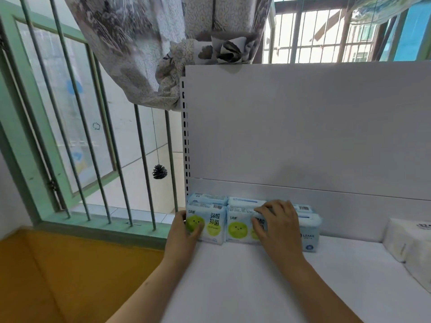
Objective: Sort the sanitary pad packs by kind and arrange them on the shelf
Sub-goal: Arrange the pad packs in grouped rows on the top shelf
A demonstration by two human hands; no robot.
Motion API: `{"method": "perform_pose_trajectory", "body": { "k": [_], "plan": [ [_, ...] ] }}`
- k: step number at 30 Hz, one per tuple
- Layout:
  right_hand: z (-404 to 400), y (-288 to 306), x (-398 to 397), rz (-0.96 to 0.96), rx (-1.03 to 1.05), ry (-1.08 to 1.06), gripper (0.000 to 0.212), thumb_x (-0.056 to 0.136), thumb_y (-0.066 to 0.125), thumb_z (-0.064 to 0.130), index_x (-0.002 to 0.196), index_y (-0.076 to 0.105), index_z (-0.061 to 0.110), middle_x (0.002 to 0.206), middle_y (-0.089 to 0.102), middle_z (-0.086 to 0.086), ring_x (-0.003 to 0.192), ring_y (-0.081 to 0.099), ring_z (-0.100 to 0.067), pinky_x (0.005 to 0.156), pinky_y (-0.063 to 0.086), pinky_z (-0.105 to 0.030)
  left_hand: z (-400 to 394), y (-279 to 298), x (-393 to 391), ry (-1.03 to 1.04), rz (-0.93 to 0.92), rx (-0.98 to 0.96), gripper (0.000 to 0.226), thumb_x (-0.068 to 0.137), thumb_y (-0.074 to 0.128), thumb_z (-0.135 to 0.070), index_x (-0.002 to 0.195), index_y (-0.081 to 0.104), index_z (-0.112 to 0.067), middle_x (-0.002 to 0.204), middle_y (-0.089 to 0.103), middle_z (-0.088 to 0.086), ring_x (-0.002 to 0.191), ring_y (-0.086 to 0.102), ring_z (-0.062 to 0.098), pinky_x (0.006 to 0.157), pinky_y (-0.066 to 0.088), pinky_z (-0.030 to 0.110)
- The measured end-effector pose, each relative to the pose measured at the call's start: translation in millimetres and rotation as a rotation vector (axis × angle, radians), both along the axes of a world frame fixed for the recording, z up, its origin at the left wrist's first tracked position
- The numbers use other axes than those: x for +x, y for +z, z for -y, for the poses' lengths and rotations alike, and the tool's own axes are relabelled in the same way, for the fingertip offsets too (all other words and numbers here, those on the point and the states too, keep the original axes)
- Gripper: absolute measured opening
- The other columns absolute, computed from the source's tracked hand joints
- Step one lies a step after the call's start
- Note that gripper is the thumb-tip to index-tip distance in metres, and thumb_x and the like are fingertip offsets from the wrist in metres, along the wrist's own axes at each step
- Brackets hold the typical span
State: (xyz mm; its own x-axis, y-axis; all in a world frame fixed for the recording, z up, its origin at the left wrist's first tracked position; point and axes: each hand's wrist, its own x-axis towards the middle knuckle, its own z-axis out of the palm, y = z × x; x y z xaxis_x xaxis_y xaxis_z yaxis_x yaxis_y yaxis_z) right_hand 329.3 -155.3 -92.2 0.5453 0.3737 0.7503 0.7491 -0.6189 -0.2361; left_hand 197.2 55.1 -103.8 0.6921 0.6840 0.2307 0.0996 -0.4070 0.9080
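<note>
Two light-blue pad packs with green smiling circles stand upright side by side at the back left of the white shelf (245, 283). My left hand (184, 236) holds the left pack (213, 223) at its outer edge, thumb on its front. My right hand (277, 226) lies over the second green pack (238, 227), fingers curled on its top and front. A blue-and-white pack marked LEAKY (310, 234) stands just right of them, partly hidden by my right hand. More packs sit behind this row.
White wrapped packs (410, 245) lie at the shelf's right edge. The shelf's white back panel (303, 136) rises behind. To the left are a barred green window frame (100, 183), a hanging pine cone (159, 171) and a patterned curtain (163, 43) above.
</note>
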Motion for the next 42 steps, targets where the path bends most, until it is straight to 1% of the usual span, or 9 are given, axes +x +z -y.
{"method": "perform_pose_trajectory", "body": {
  "k": [3,7,13,17,21,25,31,35,42],
  "plan": [
    [4.2,1.7,-5.5,-0.059,-0.029,-0.005,0.031,0.084,0.055,0.042,0.099,0.070,0.020,0.114,0.060,0.000,0.115,0.051,-0.026,0.114,0.028,-0.050,3.7,7.3,-6.3,0.023,-0.090,0.002,0.042,0.088,0.073,-0.028,0.122,0.048,-0.021,0.115,0.062,-0.006,0.108,0.062,0.015,0.079,0.051,0.021],
    [8.6,19.7,-13.7,-0.118,0.052,0.044,0.042,0.087,0.045,0.048,0.111,0.065,0.021,0.124,0.057,0.001,0.124,0.047,-0.025,0.117,0.023,-0.048,11.9,26.3,-18.0,0.196,-0.111,0.186,0.076,0.088,0.071,-0.038,0.147,0.034,-0.009,0.145,0.043,0.010,0.133,0.041,0.025,0.107,0.038,0.038],
    [23.8,55.1,-19.7,-0.127,0.140,0.081,0.052,0.091,0.037,0.051,0.122,0.063,0.017,0.130,0.060,-0.004,0.128,0.049,-0.027,0.117,0.026,-0.049,91.9,56.1,-19.3,0.091,0.046,0.312,0.052,0.093,0.061,-0.035,0.140,0.040,-0.024,0.135,0.044,-0.003,0.123,0.047,0.015,0.101,0.049,0.035],
    [60.4,75.5,-20.7,-0.153,0.148,0.110,0.063,0.092,0.031,0.056,0.132,0.057,0.015,0.141,0.054,-0.006,0.137,0.041,-0.025,0.121,0.020,-0.046,166.4,53.6,-5.5,-0.070,0.102,0.362,0.049,0.096,0.057,-0.037,0.140,0.042,-0.026,0.132,0.043,-0.016,0.124,0.040,0.001,0.103,0.032,0.018],
    [122.2,88.5,-22.2,-0.203,0.099,0.078,0.059,0.098,0.035,0.052,0.144,0.045,0.017,0.153,0.040,-0.003,0.145,0.027,-0.020,0.121,0.021,-0.041,242.4,46.1,7.4,-0.241,0.123,0.428,0.048,0.096,0.057,-0.034,0.141,0.043,-0.022,0.135,0.046,-0.012,0.118,0.037,-0.006,0.096,0.025,0.001],
    [207.9,89.7,-44.8,-0.217,0.082,-0.090,0.055,0.100,0.038,0.048,0.147,0.040,0.019,0.156,0.034,0.000,0.148,0.021,-0.018,0.121,0.019,-0.039,318.6,36.4,5.1,-0.432,0.147,0.451,0.047,0.097,0.056,-0.033,0.141,0.045,-0.022,0.137,0.050,-0.007,0.127,0.043,0.006,0.108,0.035,0.023],
    [344.4,94.9,-118.3,-0.175,0.148,-0.397,0.050,0.101,0.044,0.042,0.143,0.047,0.014,0.151,0.043,-0.004,0.143,0.031,-0.020,0.118,0.022,-0.034,431.7,32.4,-36.5,-0.807,0.247,0.418,0.044,0.097,0.053,-0.031,0.139,0.047,-0.020,0.136,0.051,-0.005,0.126,0.047,0.009,0.107,0.038,0.026],
    [427.0,80.1,-199.7,-0.246,0.213,-0.636,0.047,0.102,0.043,0.042,0.141,0.049,0.016,0.147,0.047,-0.001,0.137,0.039,-0.018,0.106,0.028,-0.025,505.4,-3.3,-98.1,-1.119,0.133,0.347,0.047,0.097,0.052,-0.032,0.142,0.042,-0.023,0.140,0.046,-0.004,0.129,0.045,0.012,0.106,0.039,0.028],
    [565.8,15.8,-406.4,-0.448,0.167,-1.190,0.053,0.103,0.037,0.048,0.144,0.045,0.016,0.151,0.043,-0.001,0.140,0.036,-0.017,0.114,0.032,-0.037,623.4,-78.6,-243.8,-1.573,-0.090,0.381,0.054,0.092,0.057,-0.032,0.142,0.042,-0.019,0.136,0.046,0.005,0.125,0.047,0.022,0.105,0.042,0.034]
  ]
}}
